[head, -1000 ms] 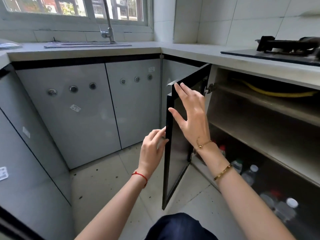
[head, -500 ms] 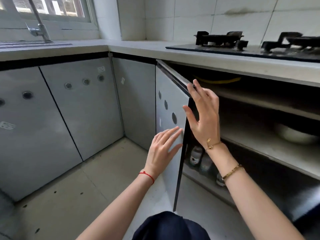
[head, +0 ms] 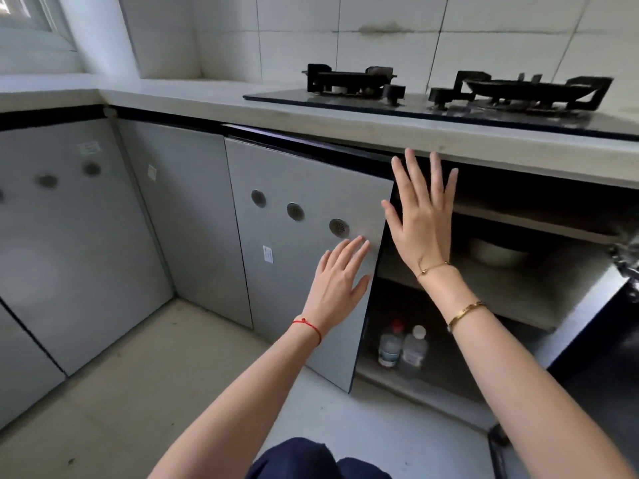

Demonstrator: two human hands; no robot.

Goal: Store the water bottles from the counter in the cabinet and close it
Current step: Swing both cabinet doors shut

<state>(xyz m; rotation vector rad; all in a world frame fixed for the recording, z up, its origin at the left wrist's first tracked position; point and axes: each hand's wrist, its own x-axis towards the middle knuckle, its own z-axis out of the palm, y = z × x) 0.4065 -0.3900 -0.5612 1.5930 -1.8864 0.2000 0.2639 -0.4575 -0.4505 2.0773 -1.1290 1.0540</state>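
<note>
The grey cabinet door (head: 297, 257) under the stove stands partly ajar, its free edge a short way out from the frame. My left hand (head: 337, 278) lies flat against the door's front near that edge, fingers spread. My right hand (head: 423, 216) is open just past the door's edge, in front of the cabinet opening, holding nothing. On the bottom shelf stand two clear water bottles: one with a red cap (head: 390, 345) and one with a white cap (head: 413, 350). More of the bottom shelf is hidden behind my right arm.
A gas stove (head: 449, 88) sits on the grey counter (head: 345, 126) above. A pale bowl (head: 498, 252) rests on the middle shelf. A second dark door (head: 601, 340) stands ajar at the far right. Shut grey cabinets run along the left, with tiled floor below.
The door has swung from wide open toward shut, its grey front now facing me. My left hand moved onto its front; my right hand left the edge. The view panned right.
</note>
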